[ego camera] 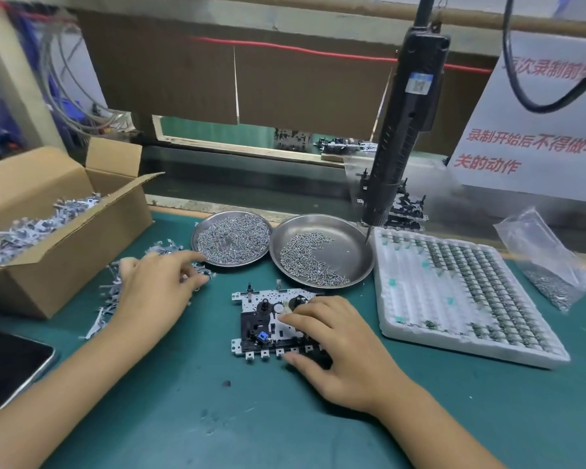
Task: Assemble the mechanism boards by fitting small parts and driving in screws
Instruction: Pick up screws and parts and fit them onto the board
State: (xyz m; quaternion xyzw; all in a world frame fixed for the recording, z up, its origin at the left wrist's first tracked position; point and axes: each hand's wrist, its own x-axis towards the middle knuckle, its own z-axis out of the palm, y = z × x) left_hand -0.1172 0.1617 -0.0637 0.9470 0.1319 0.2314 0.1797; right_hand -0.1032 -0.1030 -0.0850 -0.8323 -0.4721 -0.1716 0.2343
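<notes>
Both hands busy: right hand (332,346) grips the board (268,330), left hand (156,286), fingers loose, reaches the loose metal parts (115,292) lying left of it.

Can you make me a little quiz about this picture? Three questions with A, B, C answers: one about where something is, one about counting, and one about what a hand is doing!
1. Where does the electric screwdriver hang?
A. Above the right metal dish
B. Inside the cardboard box
C. Flat on the green mat

2. How many round metal dishes hold screws?
A. One
B. Two
C. Four

3. What is the right hand doing?
A. Holding the screwdriver
B. Resting on the mechanism board
C. Reaching into the plastic bag

Answers:
1 A: its tip points down by the rim of the right dish, beside the white foam tray.
2 B: the left dish and the right dish sit side by side.
3 B: its fingers lie over the mechanism board, while the left hand reaches over the loose small parts.
</notes>
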